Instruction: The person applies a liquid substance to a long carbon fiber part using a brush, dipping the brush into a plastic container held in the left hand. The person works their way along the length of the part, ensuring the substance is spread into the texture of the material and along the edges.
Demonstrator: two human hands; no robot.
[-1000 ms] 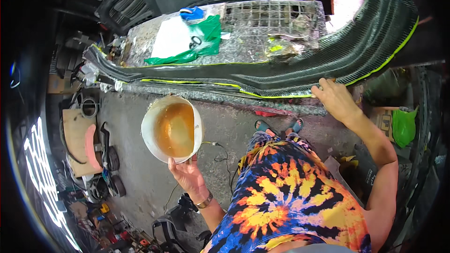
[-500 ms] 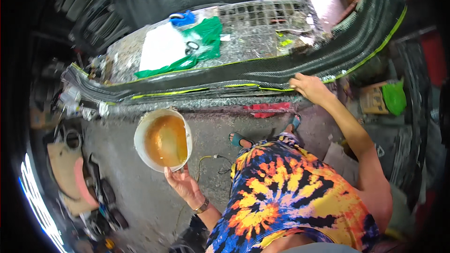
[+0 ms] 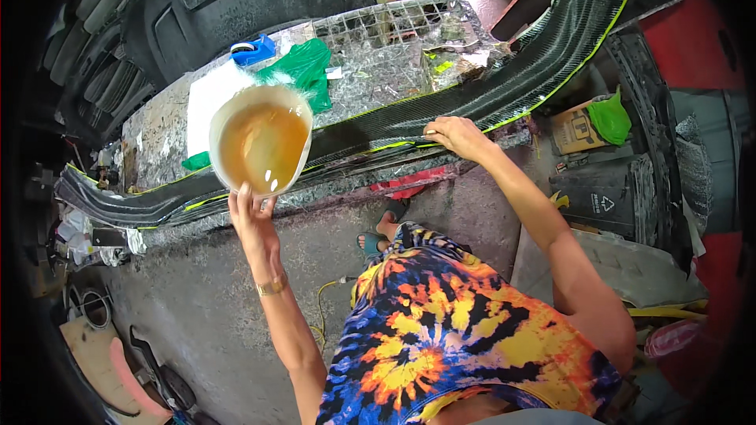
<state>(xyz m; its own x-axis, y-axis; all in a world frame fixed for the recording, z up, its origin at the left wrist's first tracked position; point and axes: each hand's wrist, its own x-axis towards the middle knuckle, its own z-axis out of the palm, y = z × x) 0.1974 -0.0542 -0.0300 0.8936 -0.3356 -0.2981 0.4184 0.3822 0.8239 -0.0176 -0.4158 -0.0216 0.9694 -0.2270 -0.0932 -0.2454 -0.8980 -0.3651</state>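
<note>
My left hand grips the rim of a white plastic tub from its near side. Amber liquid lies inside, and the tub is raised over the left half of a long, curved black woven-fibre part. Yellow-green edging runs along that part, which rests across the near side of a worktable. At the part's near edge, right of the tub, is my right hand. Its fingers are closed together; a small pale thing shows at the fingertips, too small to name.
Behind the tub lie a white sheet, a green plastic bag and a blue tape dispenser. A cardboard box with a bright green bag stands at right. A yellow cord trails on the floor.
My left hand has lifted the tub from over the floor to above the black part. My right hand stays at the part's near edge while the whole view has shifted.
</note>
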